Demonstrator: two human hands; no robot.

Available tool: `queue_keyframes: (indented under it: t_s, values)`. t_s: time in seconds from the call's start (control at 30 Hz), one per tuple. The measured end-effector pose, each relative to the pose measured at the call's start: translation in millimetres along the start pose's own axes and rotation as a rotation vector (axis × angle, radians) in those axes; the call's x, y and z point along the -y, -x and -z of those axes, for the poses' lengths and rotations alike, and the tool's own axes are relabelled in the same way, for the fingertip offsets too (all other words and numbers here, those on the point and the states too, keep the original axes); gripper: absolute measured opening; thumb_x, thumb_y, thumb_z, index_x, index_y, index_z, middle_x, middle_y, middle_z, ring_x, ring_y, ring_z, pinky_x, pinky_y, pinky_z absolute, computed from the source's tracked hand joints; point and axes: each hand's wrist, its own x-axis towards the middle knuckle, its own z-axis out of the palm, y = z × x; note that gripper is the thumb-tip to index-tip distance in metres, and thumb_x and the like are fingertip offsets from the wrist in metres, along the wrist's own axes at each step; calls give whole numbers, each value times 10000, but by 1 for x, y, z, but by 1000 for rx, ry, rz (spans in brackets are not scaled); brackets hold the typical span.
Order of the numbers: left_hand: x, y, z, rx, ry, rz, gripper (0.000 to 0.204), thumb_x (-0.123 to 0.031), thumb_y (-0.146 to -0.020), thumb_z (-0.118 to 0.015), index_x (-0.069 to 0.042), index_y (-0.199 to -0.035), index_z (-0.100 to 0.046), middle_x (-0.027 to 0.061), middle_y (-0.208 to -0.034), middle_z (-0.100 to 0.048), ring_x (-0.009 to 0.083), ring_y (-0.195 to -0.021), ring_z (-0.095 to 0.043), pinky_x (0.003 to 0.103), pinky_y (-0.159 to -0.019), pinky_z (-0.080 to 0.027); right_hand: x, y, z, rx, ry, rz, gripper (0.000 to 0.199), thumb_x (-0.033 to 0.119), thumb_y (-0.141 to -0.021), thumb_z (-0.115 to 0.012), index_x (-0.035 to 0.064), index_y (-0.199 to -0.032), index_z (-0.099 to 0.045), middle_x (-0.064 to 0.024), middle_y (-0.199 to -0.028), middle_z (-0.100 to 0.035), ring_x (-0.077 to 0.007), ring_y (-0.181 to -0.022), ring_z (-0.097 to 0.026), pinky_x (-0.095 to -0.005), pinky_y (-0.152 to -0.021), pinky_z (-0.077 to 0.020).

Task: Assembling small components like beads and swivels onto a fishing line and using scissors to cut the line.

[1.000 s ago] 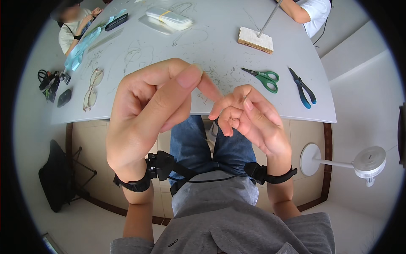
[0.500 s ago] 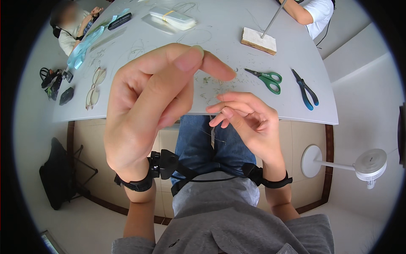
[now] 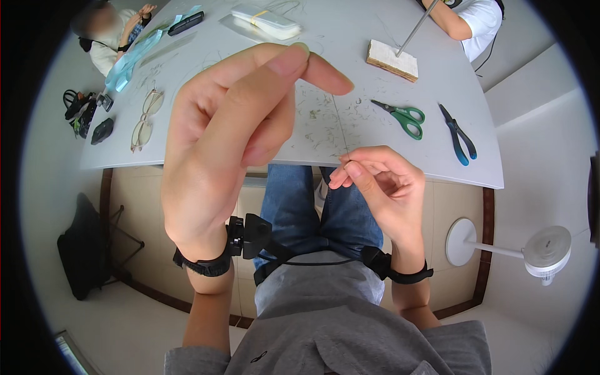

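Note:
My left hand [image 3: 231, 144] is raised close to the camera, with thumb and forefinger pinched together at the top. My right hand [image 3: 381, 187] sits lower, over my lap, its fingertips pinched too. A very thin strand [image 3: 328, 112] seems to run taut between the two pinches; it is barely visible. Both wrists wear black straps. Beyond the hands lies the white table [image 3: 350, 37], strewn with small clippings.
Green scissors [image 3: 403, 117] and blue pliers [image 3: 459, 140] lie at the table's right. A pale block [image 3: 392, 59] with a rod stuck in it, glasses [image 3: 144, 119], a white bundle [image 3: 265, 19] and a light blue ribbon [image 3: 128, 59] are farther off. Two other people sit across. A white fan [image 3: 544, 250] stands on the floor.
My left hand has risen toward the camera and away from the right hand. The right hand has dropped a little and closed its fingertips, so the gap between the hands has grown.

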Motion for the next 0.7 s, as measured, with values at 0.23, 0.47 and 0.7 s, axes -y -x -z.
queue_keyframes:
  t_s: [0.23, 0.47, 0.7]
  values:
    - [1, -2, -2, 27, 41, 4, 259, -202, -949, -362, 8, -884, -500, -105, -479, -240, 2, -392, -148, 200, -415, -133, -4, 3, 3, -62, -61, -42, 86, -5, -877, -527, -35, -942, -575, -107, -762, -629, -146, -674, -602, -246, -632, -477]
    - [0, -1, -2, 25, 46, 23, 272, -215, -953, -356, 7, -890, -499, -108, -467, -232, 4, -388, -148, 201, -414, -136, -4, 4, -1, -9, -131, -71, 96, 59, -926, -459, -9, -946, -524, -93, -763, -605, -132, -657, -563, -247, -608, -436]
    - [0, -1, -2, 18, 33, 31, 267, -217, -954, -352, -2, -876, -490, -109, -460, -229, 6, -382, -144, 201, -411, -134, -8, 8, -3, 83, -294, -158, 119, 87, -943, -422, 2, -947, -505, -87, -770, -584, -139, -678, -558, -258, -611, -438]
